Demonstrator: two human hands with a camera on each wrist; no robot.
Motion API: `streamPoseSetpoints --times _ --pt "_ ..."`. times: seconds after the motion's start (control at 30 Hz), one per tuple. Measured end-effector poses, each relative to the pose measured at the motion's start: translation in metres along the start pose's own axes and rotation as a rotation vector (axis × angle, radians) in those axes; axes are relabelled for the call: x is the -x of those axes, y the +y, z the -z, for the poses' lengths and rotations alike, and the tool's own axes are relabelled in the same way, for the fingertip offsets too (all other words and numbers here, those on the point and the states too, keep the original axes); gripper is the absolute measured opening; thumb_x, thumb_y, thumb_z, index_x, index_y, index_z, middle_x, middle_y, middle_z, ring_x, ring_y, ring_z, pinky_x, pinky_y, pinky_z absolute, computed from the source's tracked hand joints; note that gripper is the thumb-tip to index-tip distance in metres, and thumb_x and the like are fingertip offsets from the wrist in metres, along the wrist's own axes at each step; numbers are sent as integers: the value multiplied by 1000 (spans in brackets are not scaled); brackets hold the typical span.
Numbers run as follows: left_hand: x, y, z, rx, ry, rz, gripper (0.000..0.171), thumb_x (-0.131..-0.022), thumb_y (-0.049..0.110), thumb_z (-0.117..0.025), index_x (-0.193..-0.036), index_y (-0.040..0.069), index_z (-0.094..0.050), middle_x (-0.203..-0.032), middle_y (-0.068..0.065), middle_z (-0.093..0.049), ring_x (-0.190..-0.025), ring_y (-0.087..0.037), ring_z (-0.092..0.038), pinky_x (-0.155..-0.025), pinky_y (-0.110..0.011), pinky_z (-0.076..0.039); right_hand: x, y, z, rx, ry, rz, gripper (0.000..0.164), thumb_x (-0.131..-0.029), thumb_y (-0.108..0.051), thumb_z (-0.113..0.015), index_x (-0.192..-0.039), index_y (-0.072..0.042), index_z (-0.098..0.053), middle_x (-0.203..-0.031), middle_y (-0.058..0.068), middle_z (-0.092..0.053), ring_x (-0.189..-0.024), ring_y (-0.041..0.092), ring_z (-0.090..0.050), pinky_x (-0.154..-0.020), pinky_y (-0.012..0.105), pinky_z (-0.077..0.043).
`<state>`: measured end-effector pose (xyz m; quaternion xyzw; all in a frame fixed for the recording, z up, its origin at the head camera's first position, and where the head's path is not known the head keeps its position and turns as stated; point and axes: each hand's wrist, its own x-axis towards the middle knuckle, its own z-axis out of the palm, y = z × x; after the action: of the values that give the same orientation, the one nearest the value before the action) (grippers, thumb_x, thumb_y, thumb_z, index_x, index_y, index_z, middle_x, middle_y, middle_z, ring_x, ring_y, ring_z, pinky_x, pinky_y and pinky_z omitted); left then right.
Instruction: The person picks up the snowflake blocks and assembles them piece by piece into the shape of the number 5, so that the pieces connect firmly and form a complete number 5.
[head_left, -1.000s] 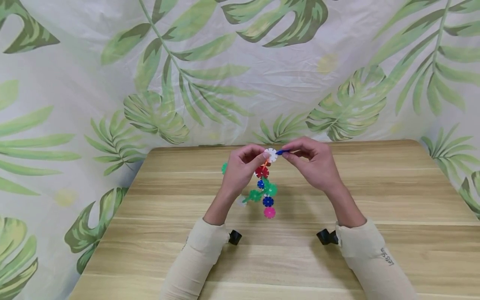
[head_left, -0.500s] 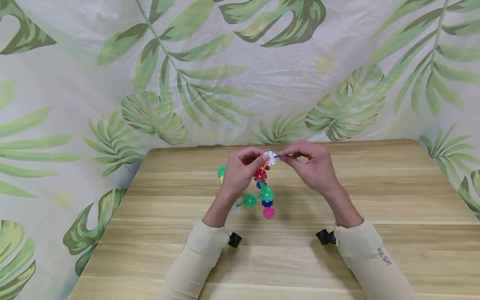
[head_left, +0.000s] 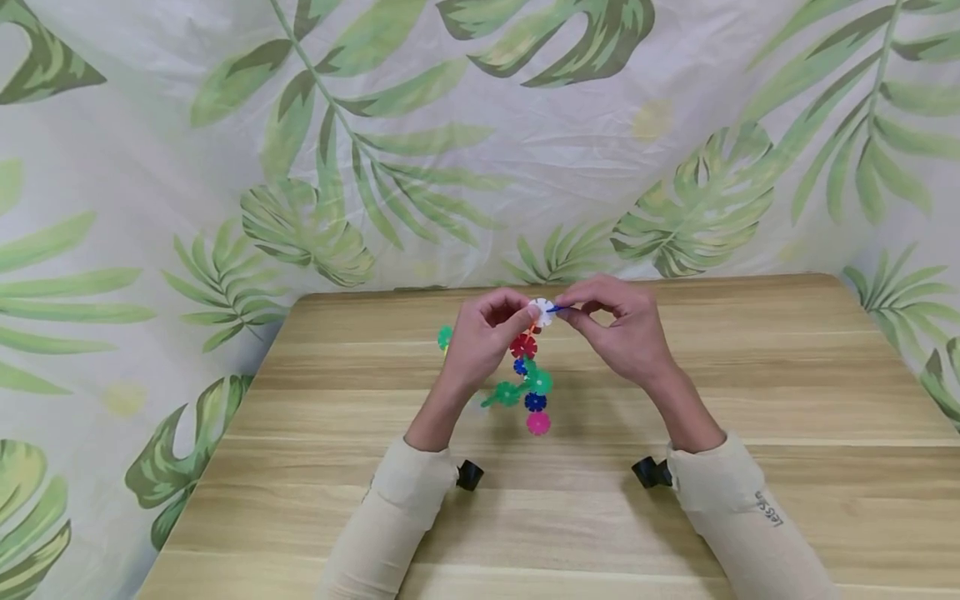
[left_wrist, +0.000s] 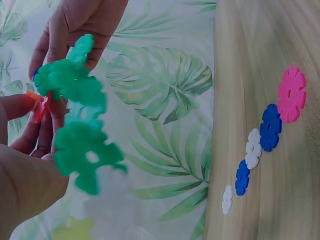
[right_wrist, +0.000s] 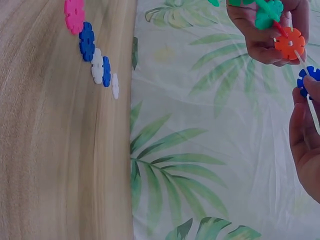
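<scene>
My left hand [head_left: 480, 337] pinches a cluster of joined plastic snowflake discs above the table. Its white disc [head_left: 543, 312] shows by the thumb, with an orange disc [right_wrist: 289, 42] and a red disc [head_left: 523, 347] below. Several green discs [left_wrist: 82, 155] hang off the same cluster, and another green disc [head_left: 445, 337] peeks out left of the wrist. Between thumb and index finger my right hand [head_left: 626, 329] pinches a blue disc [right_wrist: 303, 80]. In the head view that disc is nearly edge-on and its edge overlaps the white one.
On the wooden table [head_left: 750, 375] lies a row of loose discs: a pink disc [left_wrist: 292, 94], a blue disc [left_wrist: 270, 127], a white disc [left_wrist: 253, 149], a smaller-looking blue disc [left_wrist: 242, 178] and a white disc [left_wrist: 227, 200]. Leaf-print cloth [head_left: 420, 167] hangs behind the table.
The blue disc has turned and shifted left, its edge now over the white disc. The cluster dipped slightly and came back up. Both hands keep their grips.
</scene>
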<state>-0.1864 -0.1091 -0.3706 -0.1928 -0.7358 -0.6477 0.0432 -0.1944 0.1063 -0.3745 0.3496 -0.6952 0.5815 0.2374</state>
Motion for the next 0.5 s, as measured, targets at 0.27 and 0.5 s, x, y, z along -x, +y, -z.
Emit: streamPoseSetpoints --times 0.27,0.5 --pt "-2 3 1 74 53 33 15 -102 11 -68 -102 -4 -69 -83 9 -69 -73 -13 -52 -64 -23 -43 0 -2 2 -9 44 -69 26 -84 19 -80 -106 4 -80 -103 19 -77 -97 7 -72 -80 19 -62" --pt "-1 3 0 108 39 45 13 -103 8 -68 -103 -5 -67 -86 8 -71 -80 -12 -63 -70 -20 -50 0 -3 2 -41 25 -82 25 -85 18 -79 -105 3 -80 -103 18 -77 -96 8 -72 -80 21 -62"
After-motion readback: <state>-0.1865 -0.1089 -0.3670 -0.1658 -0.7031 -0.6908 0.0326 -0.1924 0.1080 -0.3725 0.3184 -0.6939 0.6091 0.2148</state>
